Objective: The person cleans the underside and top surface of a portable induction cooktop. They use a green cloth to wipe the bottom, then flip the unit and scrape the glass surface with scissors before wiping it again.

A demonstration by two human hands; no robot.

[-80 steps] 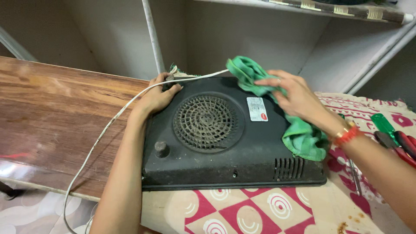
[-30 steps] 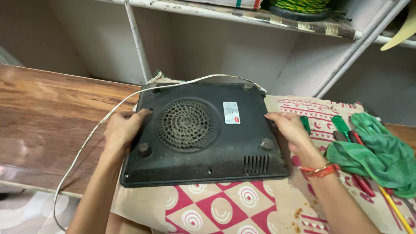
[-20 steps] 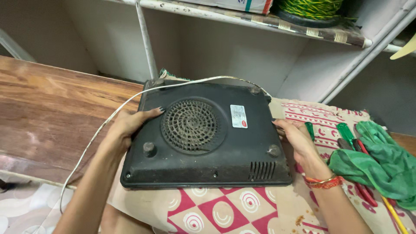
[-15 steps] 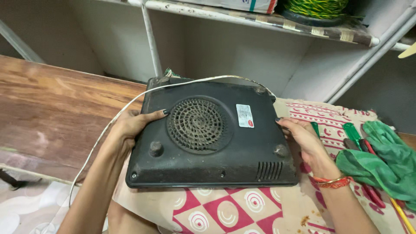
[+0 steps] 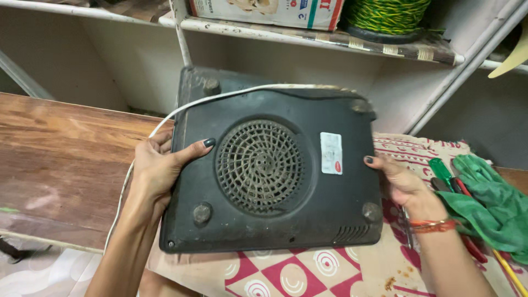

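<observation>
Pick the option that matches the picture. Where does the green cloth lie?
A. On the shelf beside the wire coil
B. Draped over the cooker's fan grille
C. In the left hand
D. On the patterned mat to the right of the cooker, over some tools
D: the green cloth lies on the patterned mat, right of the cooker, partly covering tools.

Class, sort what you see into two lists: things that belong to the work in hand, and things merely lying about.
In hand:
left hand
right hand
black cooktop, underside up, gripped at both sides
its white cord

Lying about:
green cloth
screwdrivers
patterned cloth
wire coil
box
wooden table
</observation>
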